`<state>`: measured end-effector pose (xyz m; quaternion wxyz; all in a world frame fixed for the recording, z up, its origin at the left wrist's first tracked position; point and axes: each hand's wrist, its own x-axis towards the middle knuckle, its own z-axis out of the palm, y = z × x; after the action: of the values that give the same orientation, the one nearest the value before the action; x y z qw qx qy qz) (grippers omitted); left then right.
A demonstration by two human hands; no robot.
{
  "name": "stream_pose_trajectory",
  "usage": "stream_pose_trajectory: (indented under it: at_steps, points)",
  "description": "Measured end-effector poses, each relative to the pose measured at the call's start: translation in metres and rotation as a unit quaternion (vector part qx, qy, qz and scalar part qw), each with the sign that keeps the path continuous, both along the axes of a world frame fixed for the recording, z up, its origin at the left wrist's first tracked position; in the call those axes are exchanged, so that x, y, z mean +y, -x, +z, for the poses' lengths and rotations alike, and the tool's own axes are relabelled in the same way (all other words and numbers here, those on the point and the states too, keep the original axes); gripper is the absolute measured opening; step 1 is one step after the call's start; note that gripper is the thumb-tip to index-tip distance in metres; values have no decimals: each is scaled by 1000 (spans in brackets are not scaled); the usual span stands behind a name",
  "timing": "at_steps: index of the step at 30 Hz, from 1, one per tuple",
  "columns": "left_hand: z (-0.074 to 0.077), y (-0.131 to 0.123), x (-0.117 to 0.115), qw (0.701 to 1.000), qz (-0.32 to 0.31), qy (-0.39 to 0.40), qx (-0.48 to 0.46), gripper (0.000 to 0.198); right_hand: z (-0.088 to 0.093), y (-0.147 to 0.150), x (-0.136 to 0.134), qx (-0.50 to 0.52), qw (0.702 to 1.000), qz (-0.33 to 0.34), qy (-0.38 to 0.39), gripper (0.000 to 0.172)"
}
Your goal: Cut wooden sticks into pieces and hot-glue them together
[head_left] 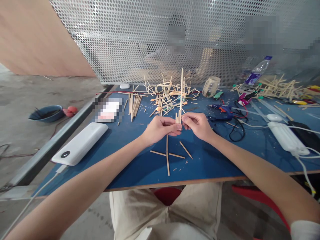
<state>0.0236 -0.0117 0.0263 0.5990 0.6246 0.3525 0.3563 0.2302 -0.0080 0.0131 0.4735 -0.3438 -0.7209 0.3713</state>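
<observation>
My left hand [163,128] is closed around the lower ends of a few short wooden sticks [177,118], which stand upright side by side. A much longer wooden stick [181,90] rises beside them at their right edge. My right hand [197,125] pinches at the foot of that long stick, its fingertips close to those of my left hand. The fingers hide the bottom ends, so whether the sticks are joined cannot be seen. Below the hands, crossed sticks [167,163] lie on the blue table [135,170], with a loose pointed stick [186,150] to their right.
Behind the hands lies a heap of sticks [165,96] before a perforated metal screen [125,40]. A white power bank [81,143] is at left. A blue glue gun [222,113], a jar [211,86], a plastic bottle [257,73] and a cabled white power bank [286,136] occupy the right.
</observation>
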Motion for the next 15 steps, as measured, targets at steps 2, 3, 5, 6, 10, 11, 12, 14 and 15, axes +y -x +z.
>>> stream_pose_trajectory:
  at_steps: [2, 3, 5, 6, 10, 11, 12, 14, 15]
  points:
    - [8, 7, 6, 998, 37, -39, -13, 28, 0, 0, 0, 10, 1000, 4, 0, 28]
    - [13, 12, 10, 996, 67, -60, -22, 28, 1, 0, 0, 11, 1000, 3, -2, 27]
    - [21, 20, 19, 985, 128, -101, -51, 27, 0, 0, -1, -4, 1000, -4, -12, 27]
    - [24, 24, 23, 980, 149, -115, -63, 26, 0, 0, -1, -18, 1000, -9, -19, 27]
    - [27, 33, 35, 968, 190, -144, -83, 25, 0, 0, -3, -73, 996, -18, -45, 26]
    - [26, 34, 37, 966, 194, -150, -78, 25, 0, 0, -4, -80, 996, -15, -46, 26]
    - [24, 35, 39, 965, 197, -159, -68, 25, 0, 0, -4, -84, 995, -11, -46, 26]
    - [21, 37, 43, 962, 202, -180, -41, 24, 0, 0, -4, -86, 995, -5, -43, 26]
    - [19, 37, 44, 961, 204, -188, -27, 24, 0, 0, -4, -87, 995, -4, -42, 27]
